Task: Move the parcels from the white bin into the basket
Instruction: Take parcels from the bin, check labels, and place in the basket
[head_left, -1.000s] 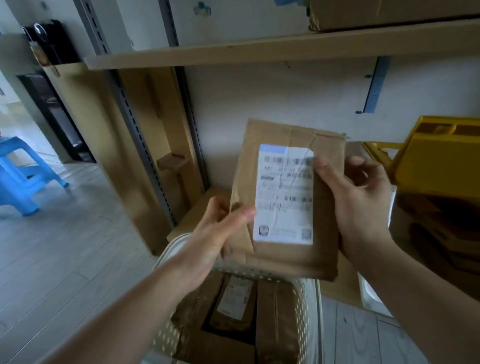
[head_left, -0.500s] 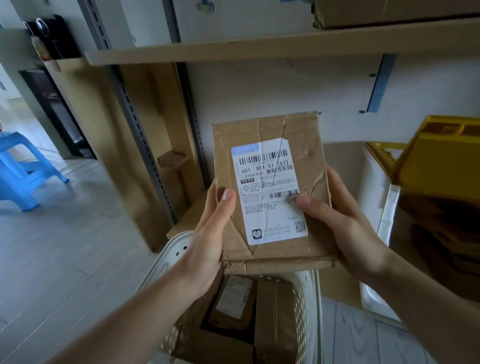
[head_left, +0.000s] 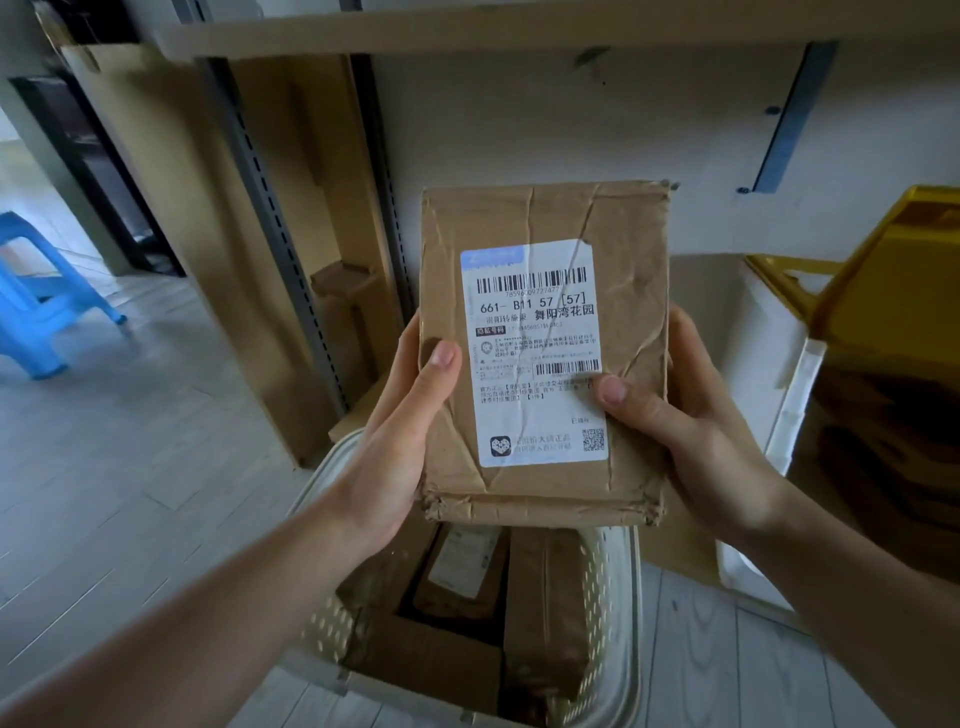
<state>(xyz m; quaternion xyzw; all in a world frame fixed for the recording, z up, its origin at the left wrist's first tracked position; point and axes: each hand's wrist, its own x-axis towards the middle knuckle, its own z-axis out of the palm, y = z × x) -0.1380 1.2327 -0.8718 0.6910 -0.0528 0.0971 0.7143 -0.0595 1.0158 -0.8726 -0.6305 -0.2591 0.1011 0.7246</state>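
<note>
Since a second ago, the parcel (head_left: 543, 353) has turned square, label up. Left hand (head_left: 400, 436) and right hand (head_left: 691, 431) clasp its edges at 9 and 3 o'clock; lowering into the basket (head_left: 626, 623) at 6 o'clock looks next.

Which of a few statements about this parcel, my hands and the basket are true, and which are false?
1. Both hands hold the brown parcel. True: the left hand and the right hand grip its sides.
2. The shipping label faces the camera. True.
3. The basket below is empty. False: other brown parcels already lie in it.
4. The held parcel rests inside the basket. False: it is held up above it.
5. A red stool stands on the left. False: the stool is blue.
</note>
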